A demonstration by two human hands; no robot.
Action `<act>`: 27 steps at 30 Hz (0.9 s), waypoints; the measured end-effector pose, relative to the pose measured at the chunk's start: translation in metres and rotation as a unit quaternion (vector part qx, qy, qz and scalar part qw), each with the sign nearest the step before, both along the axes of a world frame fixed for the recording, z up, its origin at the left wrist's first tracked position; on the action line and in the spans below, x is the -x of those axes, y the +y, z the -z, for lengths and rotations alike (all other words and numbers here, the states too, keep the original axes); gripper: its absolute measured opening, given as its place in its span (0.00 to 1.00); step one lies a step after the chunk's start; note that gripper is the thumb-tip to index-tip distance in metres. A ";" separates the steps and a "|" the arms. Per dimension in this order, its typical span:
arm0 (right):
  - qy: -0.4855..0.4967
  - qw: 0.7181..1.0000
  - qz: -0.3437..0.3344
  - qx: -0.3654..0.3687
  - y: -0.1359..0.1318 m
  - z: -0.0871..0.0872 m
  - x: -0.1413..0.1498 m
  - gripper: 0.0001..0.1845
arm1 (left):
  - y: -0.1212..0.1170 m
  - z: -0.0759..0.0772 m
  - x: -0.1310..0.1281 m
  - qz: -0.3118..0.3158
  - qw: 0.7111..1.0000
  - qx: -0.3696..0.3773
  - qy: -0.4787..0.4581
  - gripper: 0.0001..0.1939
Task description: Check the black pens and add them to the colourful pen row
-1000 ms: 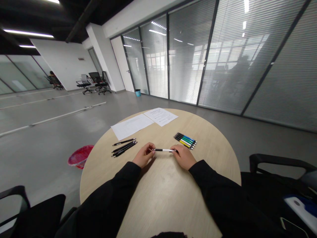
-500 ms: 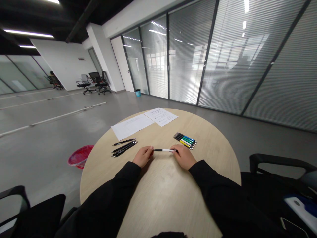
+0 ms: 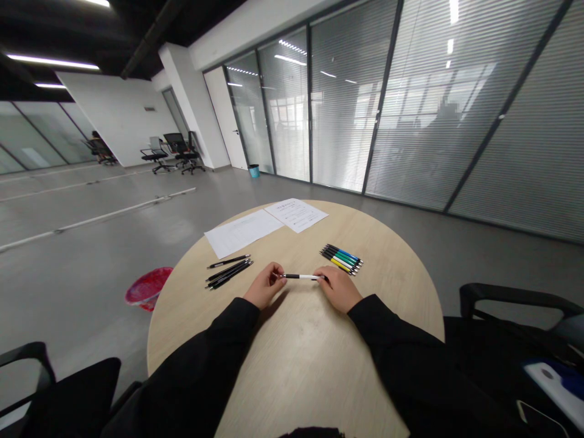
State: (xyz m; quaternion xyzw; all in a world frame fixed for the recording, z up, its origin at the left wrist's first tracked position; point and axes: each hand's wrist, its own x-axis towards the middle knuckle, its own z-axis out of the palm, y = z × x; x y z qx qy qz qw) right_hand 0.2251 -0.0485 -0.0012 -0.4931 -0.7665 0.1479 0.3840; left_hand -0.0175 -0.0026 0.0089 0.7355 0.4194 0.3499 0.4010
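Observation:
A black-and-white pen [image 3: 298,277] lies crosswise between my two hands, just over the tabletop. My left hand [image 3: 266,286] pinches its black end between thumb and fingers. Around the white end, the fingers of my right hand [image 3: 338,288] are closed, hiding its tip. Several black pens [image 3: 229,273] rest on the table left of my left hand. Beyond my right hand sits a neat row of pens [image 3: 341,259] with blue, green, white and yellow barrels and black front parts.
The round wooden table [image 3: 314,365] bears two printed sheets [image 3: 244,232] at its far side. A red basin [image 3: 148,288] stands on the floor to the left. Black chairs [image 3: 515,298] flank the table, and a phone [image 3: 541,420] lies on the right one.
The fingers of my left hand have shifted and curled into a rounder pinch at the pen's black end. My right hand and the pen stay in place.

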 end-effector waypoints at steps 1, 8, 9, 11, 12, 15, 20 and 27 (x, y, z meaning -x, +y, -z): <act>0.000 1.000 0.000 0.000 0.000 0.000 0.000 0.08 | 0.000 0.000 0.000 -0.003 1.000 -0.005 0.004 0.14; 0.004 1.000 -0.005 -0.003 -0.001 -0.001 0.000 0.08 | -0.004 -0.009 -0.003 -0.027 0.997 0.014 0.068 0.23; 0.006 1.000 -0.007 -0.004 -0.001 -0.001 0.001 0.08 | -0.005 -0.010 -0.003 -0.025 0.996 0.009 0.081 0.24; 0.009 1.000 -0.010 -0.005 -0.001 -0.001 0.001 0.08 | -0.005 -0.011 -0.002 -0.020 0.996 0.005 0.090 0.24; 0.009 1.000 -0.010 -0.006 -0.001 -0.001 0.001 0.08 | -0.004 -0.010 -0.002 -0.017 0.996 0.006 0.087 0.23; 0.007 1.000 -0.005 -0.005 -0.001 -0.001 0.001 0.08 | -0.002 -0.006 0.000 -0.002 0.999 0.014 0.046 0.19; 0.001 1.000 -0.003 0.000 0.000 -0.001 0.000 0.08 | 0.000 0.000 -0.001 0.030 0.999 0.029 -0.029 0.16; -0.001 1.000 -0.004 -0.002 0.000 -0.001 0.001 0.07 | -0.004 -0.007 -0.004 -0.008 0.999 0.037 0.010 0.21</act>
